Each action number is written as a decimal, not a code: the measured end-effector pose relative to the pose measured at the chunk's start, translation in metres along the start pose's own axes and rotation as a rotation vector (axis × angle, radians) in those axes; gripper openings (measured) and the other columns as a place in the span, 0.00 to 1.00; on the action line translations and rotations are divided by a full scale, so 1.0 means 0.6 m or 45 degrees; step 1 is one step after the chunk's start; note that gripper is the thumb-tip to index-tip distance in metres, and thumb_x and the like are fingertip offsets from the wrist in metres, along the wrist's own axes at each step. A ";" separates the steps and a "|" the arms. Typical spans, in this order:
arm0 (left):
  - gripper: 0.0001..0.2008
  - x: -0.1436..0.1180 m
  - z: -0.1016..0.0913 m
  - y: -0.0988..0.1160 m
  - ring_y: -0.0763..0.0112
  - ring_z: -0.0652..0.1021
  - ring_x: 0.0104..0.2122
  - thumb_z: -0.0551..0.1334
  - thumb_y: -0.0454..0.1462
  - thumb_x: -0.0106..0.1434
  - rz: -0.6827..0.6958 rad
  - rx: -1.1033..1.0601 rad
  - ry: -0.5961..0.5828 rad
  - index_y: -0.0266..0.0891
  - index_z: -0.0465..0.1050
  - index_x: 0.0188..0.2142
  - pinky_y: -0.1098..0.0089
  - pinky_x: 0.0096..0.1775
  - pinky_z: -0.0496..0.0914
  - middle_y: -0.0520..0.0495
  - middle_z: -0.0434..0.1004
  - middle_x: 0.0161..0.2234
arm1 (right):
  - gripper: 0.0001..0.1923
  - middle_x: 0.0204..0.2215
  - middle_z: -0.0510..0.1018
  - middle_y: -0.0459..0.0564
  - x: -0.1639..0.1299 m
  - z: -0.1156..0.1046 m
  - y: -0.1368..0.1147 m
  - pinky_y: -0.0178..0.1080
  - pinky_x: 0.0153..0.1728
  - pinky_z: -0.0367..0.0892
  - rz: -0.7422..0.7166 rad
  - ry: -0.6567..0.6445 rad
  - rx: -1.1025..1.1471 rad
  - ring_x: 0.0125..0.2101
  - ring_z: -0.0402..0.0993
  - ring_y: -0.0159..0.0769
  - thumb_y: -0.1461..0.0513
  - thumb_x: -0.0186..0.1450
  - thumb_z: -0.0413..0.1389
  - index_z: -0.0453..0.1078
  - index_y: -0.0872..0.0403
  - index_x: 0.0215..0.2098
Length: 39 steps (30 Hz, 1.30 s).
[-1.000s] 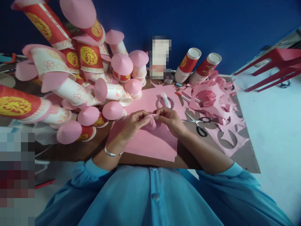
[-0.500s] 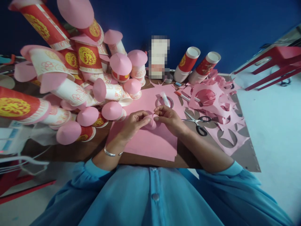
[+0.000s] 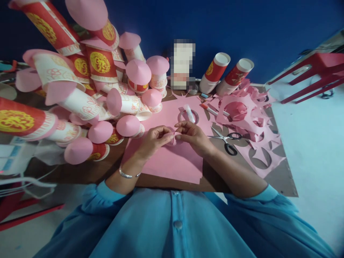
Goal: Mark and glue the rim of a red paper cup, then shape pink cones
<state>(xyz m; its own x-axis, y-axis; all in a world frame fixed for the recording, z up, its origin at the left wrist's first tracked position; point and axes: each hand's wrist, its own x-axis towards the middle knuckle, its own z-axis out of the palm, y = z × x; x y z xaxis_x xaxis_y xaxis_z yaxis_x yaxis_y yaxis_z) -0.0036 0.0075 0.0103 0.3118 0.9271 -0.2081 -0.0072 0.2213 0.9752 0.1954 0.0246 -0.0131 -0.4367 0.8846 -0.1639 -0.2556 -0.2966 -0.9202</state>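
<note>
Between them, my left hand [image 3: 158,139] and my right hand [image 3: 192,134] pinch a small pink paper piece [image 3: 174,139], partly hidden by the fingers. It looks curved, with a slit or fold facing up. Under the hands lie pink paper sheets [image 3: 172,163]. Just beyond my fingers, a glue stick [image 3: 189,114] rests across a roll of tape [image 3: 197,119]. Scissors [image 3: 223,137] with black handles lie spread on the table, to the right of my right hand.
Many red and white paper cups with pink paper cones [image 3: 128,126] crowd the left side. Two cup stacks [image 3: 218,68] stand at the back. Cut pink scraps [image 3: 258,122] cover the right side, near an orange-capped marker [image 3: 208,109]. A red stool [image 3: 319,68] stands beyond.
The pink paper piece has tilted in my fingers, so less of its face shows. My hands have shifted only slightly, and everything else stays put.
</note>
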 end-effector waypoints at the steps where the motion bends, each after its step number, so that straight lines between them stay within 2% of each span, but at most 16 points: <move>1: 0.15 0.000 0.000 0.000 0.68 0.80 0.31 0.71 0.49 0.62 0.006 0.005 0.007 0.40 0.77 0.32 0.67 0.38 0.76 0.49 0.82 0.28 | 0.30 0.29 0.76 0.39 -0.001 0.001 -0.001 0.33 0.31 0.68 -0.003 -0.009 -0.016 0.28 0.72 0.28 0.52 0.55 0.79 0.71 0.51 0.47; 10: 0.10 0.001 -0.001 -0.004 0.69 0.80 0.28 0.71 0.44 0.61 0.017 0.021 0.026 0.40 0.77 0.31 0.68 0.36 0.76 0.50 0.81 0.25 | 0.32 0.29 0.76 0.39 -0.004 0.007 -0.007 0.33 0.30 0.65 -0.014 -0.028 -0.072 0.28 0.70 0.28 0.51 0.53 0.80 0.72 0.51 0.47; 16: 0.12 0.000 -0.002 -0.003 0.69 0.79 0.28 0.71 0.46 0.59 -0.023 0.026 0.047 0.41 0.77 0.32 0.69 0.33 0.73 0.50 0.81 0.26 | 0.24 0.27 0.76 0.43 -0.011 0.013 -0.018 0.35 0.30 0.65 0.025 0.058 -0.173 0.28 0.68 0.29 0.45 0.58 0.75 0.78 0.54 0.36; 19: 0.12 0.000 -0.004 -0.002 0.70 0.76 0.28 0.71 0.46 0.59 -0.019 0.047 0.067 0.41 0.77 0.31 0.69 0.32 0.71 0.51 0.80 0.26 | 0.23 0.24 0.75 0.42 -0.012 0.013 -0.020 0.35 0.29 0.64 0.035 0.062 -0.231 0.26 0.67 0.29 0.44 0.58 0.74 0.78 0.54 0.31; 28: 0.11 0.001 -0.007 -0.001 0.71 0.71 0.29 0.69 0.45 0.58 0.033 0.049 0.112 0.40 0.74 0.30 0.69 0.34 0.67 0.53 0.74 0.27 | 0.24 0.22 0.76 0.43 -0.009 0.009 -0.020 0.36 0.28 0.64 0.028 0.104 -0.194 0.25 0.67 0.29 0.43 0.55 0.75 0.78 0.54 0.29; 39: 0.10 0.003 0.000 0.000 0.71 0.71 0.27 0.68 0.44 0.57 0.024 0.029 0.100 0.41 0.73 0.27 0.69 0.33 0.67 0.53 0.74 0.25 | 0.21 0.22 0.75 0.42 -0.011 0.007 -0.015 0.36 0.28 0.64 0.054 0.054 -0.118 0.24 0.67 0.30 0.48 0.56 0.75 0.76 0.53 0.29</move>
<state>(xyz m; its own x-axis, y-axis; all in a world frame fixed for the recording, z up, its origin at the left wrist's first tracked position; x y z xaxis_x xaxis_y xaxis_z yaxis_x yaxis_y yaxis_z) -0.0034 0.0091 0.0102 0.2366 0.9520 -0.1943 0.0098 0.1976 0.9802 0.1972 0.0201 -0.0022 -0.4080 0.8870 -0.2162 -0.1559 -0.3010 -0.9408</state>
